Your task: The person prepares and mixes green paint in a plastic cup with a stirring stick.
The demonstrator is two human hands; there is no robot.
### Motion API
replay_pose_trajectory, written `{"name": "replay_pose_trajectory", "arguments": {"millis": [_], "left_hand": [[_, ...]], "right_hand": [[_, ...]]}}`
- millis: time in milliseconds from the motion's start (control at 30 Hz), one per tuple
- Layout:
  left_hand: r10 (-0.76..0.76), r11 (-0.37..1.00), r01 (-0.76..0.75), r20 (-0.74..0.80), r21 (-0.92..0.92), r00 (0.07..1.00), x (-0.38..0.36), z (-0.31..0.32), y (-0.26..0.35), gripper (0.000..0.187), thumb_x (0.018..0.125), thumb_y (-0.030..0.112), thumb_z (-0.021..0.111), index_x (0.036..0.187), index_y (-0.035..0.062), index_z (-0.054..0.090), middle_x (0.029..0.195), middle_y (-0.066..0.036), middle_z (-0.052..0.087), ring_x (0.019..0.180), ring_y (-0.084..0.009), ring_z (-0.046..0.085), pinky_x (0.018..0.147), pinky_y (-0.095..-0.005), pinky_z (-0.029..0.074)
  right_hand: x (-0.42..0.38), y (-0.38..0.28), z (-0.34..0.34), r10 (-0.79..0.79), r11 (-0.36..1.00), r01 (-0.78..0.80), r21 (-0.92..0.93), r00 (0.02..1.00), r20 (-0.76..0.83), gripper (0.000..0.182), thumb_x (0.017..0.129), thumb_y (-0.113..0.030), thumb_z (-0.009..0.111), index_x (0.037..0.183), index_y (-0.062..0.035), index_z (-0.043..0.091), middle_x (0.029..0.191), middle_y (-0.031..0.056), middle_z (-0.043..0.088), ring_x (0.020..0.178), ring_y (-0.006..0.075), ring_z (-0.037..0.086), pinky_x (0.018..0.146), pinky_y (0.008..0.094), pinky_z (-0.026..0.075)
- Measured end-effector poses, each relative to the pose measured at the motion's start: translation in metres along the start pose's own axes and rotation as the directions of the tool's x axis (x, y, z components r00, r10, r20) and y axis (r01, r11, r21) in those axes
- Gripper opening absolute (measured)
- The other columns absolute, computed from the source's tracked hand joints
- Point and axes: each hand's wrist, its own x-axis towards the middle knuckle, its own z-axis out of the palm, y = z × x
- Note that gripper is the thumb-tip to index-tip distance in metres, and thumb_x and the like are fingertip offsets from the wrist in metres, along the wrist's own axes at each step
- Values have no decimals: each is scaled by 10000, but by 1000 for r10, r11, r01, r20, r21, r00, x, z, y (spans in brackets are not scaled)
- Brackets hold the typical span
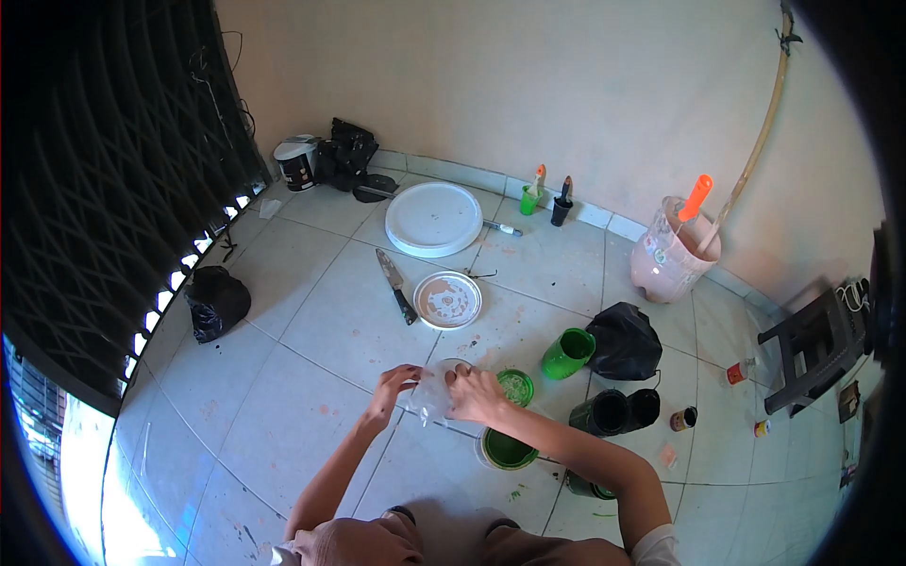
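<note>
A clear plastic bag (430, 401) is held between my two hands above the tiled floor. My left hand (398, 389) pinches its left edge with bent fingers. On the bag's right side, my right hand (472, 391) has its fingers closed at the opening. Just right of that hand is a green-rimmed container (515, 387) with pale, green-stained contents. Below it, partly behind my right forearm, stands a tub of green paint (508, 451). A round, stained lid (447, 300) lies beyond my hands, with a knife (396, 288) beside it.
A large white lid (434, 219) lies farther off. To the right are a green cup (568, 354), a black bag (625, 341) and dark containers (600, 413). A pink bucket (675, 255) stands by the wall, a stool (816, 349) at far right, another black bag (217, 302) at left.
</note>
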Motion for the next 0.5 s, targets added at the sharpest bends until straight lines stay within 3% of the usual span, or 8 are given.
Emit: {"name": "replay_pose_trajectory", "arguments": {"millis": [33, 67, 133, 167, 267, 367, 433, 500], "left_hand": [[54, 998, -54, 39, 13, 998, -2, -17, -20, 378, 777, -55, 519, 1142, -14, 608, 1166, -119, 608, 1144, -212, 531, 967, -348, 425], [111, 984, -100, -71, 145, 991, -7, -19, -49, 420, 751, -50, 535, 1167, -18, 591, 1199, -126, 588, 1151, -231, 528, 975, -350, 424], [269, 902, -148, -258, 406, 928, -17, -13, -106, 515, 701, -40, 567, 1215, -26, 557, 1266, -140, 548, 1166, -268, 521, 992, -356, 422], [282, 865, -182, -151, 468, 948, -19, -14, -114, 736, 634, -9, 637, 1337, -20, 421, 1325, -174, 493, 1235, -296, 481, 1022, -386, 409], [416, 722, -324, -10, 612, 909, -17, 1, -120, 963, 589, 99, 797, 1400, -20, 290, 1310, -206, 496, 1257, -306, 476, 1019, -402, 417], [355, 676, -373, 163, 635, 921, -4, 29, -91, 1175, 526, 255, 915, 1416, -31, 203, 1308, -230, 492, 1242, -318, 499, 1000, -398, 438], [313, 770, -276, 36, 575, 949, 8, 42, -93, 1215, 495, 347, 934, 1401, -44, 225, 1288, -219, 513, 1188, -326, 540, 978, -392, 456], [360, 683, -268, 7, 679, 933, 17, 40, -92, 1174, 482, 381, 937, 1366, -27, 279, 1229, -204, 557, 1113, -343, 588, 930, -404, 491]], "right_hand": [[2, 7, 17, -29, 999, 29, -31, 1000, 11, 413, 708, -363, 718, 903, -11, 627, 902, 176, 633, 787, 347, 667, 649, 411, 561], [4, 13, 29, -59, 996, 60, -64, 998, 22, 340, 721, -325, 696, 863, -19, 645, 902, 166, 641, 791, 339, 669, 659, 406, 562], [10, 24, 40, -45, 993, 42, 111, 999, 22, 255, 731, -269, 658, 847, -42, 658, 896, 146, 652, 796, 322, 669, 680, 412, 554], [13, 29, 44, -40, 980, 35, 196, 999, 22, 216, 737, -242, 639, 838, -53, 665, 893, 135, 658, 798, 314, 669, 691, 414, 549], [9, 38, 51, -3, 918, -17, 397, 999, 49, 199, 779, -237, 604, 866, -68, 665, 924, 117, 678, 830, 317, 663, 723, 425, 525], [9, 45, 44, 32, 865, -125, 487, 980, 195, 250, 827, -252, 574, 979, -70, 655, 964, 155, 682, 876, 344, 656, 748, 419, 507], [15, 55, 56, 55, 799, -165, 579, 978, 204, 297, 852, -262, 566, 1072, -73, 630, 1027, 168, 672, 936, 339, 644, 785, 399, 496], [15, 56, 69, 114, 669, -136, 731, 990, 79, 326, 846, -270, 580, 1084, -54, 637, 992, 208, 671, 952, 361, 632, 808, 432, 478]]}}
